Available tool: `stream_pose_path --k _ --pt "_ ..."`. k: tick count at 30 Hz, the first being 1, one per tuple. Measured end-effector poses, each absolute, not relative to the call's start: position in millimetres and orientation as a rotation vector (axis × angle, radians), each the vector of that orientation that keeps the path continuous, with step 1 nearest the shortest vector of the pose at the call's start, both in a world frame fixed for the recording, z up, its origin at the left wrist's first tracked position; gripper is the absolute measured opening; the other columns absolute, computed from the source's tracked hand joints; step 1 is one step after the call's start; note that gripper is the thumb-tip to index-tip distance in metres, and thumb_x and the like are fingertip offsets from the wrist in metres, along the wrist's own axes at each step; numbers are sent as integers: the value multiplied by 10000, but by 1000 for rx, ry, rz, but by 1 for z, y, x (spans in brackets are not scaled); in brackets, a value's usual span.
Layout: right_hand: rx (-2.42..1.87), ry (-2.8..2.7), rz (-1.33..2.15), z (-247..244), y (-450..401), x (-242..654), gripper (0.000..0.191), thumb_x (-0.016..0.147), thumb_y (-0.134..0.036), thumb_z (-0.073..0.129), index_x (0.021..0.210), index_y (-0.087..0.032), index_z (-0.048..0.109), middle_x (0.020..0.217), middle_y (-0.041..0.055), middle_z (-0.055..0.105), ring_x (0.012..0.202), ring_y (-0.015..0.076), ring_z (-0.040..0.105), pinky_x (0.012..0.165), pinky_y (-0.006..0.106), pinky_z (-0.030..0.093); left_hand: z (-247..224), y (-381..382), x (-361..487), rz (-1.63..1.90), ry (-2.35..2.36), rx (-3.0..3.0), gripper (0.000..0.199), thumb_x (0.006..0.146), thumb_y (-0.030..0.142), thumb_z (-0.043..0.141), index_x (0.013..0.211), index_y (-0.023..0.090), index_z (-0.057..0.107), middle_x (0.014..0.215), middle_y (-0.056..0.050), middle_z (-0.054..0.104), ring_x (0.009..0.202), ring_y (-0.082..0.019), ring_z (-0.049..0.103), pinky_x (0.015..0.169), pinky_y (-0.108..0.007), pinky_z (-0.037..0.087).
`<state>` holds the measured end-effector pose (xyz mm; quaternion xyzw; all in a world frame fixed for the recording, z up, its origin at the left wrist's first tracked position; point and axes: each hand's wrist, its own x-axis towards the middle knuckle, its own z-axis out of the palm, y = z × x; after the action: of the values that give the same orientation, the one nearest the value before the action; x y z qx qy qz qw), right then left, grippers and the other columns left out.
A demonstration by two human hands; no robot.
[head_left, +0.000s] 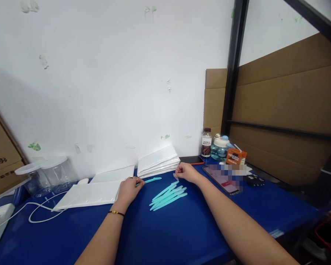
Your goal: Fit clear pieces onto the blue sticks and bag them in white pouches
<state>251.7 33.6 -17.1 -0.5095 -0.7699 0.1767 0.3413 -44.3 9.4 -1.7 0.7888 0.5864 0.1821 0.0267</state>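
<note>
- left grip (130, 189): palm down, fingertips pinched on a teal stick (154, 179) pointing right
- right grip (187, 172): fingers curled, thumb and fingertips together on a small clear piece (176, 177)
- teal pile (168, 197) mid-counter (182, 235), between the forearms
- white packet stack (157, 162) by the counter's back edge

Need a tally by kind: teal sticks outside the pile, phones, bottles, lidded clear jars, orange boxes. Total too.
Teal stick at the left hand: 1
Phones: 2
Bottles: 2
Lidded clear jars: 2
Orange box: 1
Total: 8
</note>
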Motion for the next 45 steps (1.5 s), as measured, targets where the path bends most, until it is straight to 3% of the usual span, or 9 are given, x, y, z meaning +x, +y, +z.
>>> stream_pose_path --k 4,11,14,19,23,27,33,41,45 --pt "-1244 -2121 395 -15 31 255 60 681 -200 641 723 -173 674 789 15 550 693 117 526 636 210 406 -3 10 -45 695 1834 2438 270 759 364 519 980 267 640 894 -18 655 911 -204 555 742 -275 391" --pt "-1257 -2338 503 -17 26 246 97 653 -222 676 738 -175 673 836 22 546 694 115 518 597 191 399 7 -11 -14 643 1457 2512 286 781 448 489 869 247 673 874 -12 658 843 -174 569 720 -247 400" --pt "-1215 -2301 516 -17 23 239 99 691 -254 656 750 -174 657 849 20 541 679 107 514 578 186 396 7 -13 -8 536 1427 2550 234 785 387 499 824 242 678 862 -15 654 833 -168 566 715 -243 387" --pt "-1120 -2248 454 -12 19 224 76 714 -259 649 735 -186 644 813 5 526 715 114 512 623 194 397 4 -7 -11 666 1559 2530 255 780 370 516 960 229 630 868 -22 627 786 -159 565 687 -242 387" --pt "-1127 -2233 362 -11 21 226 39 698 -208 661 722 -185 641 796 0 521 713 113 505 639 198 387 4 -1 -20 620 1527 2583 197 800 330 491 781 228 658 863 -15 641 808 -156 567 728 -244 376" --pt "-1271 -2162 329 -11 26 240 28 693 -154 642 667 -165 642 791 14 533 698 116 512 645 205 386 2 7 -41 579 1705 2539 180 777 319 503 733 251 664 864 -2 652 824 -168 566 710 -249 369" --pt "-1260 -2220 425 -9 22 244 128 693 -296 662 729 -175 678 811 21 563 699 122 525 626 209 395 1 7 -47 645 1824 2477 240 737 353 537 933 271 649 841 -11 639 860 -196 560 699 -265 376" --pt "-1145 -2437 647 -8 14 237 163 666 -315 679 730 -166 685 818 18 546 662 103 500 545 180 381 9 -17 -9 584 1420 2497 309 779 476 479 872 252 671 835 -7 650 719 -148 553 627 -232 366" --pt "-1126 -2404 581 -7 13 230 158 717 -313 641 777 -168 661 857 18 524 687 100 491 580 181 391 6 -17 -5 463 1381 2531 234 789 372 487 818 232 672 770 5 659 702 -139 556 613 -218 345"
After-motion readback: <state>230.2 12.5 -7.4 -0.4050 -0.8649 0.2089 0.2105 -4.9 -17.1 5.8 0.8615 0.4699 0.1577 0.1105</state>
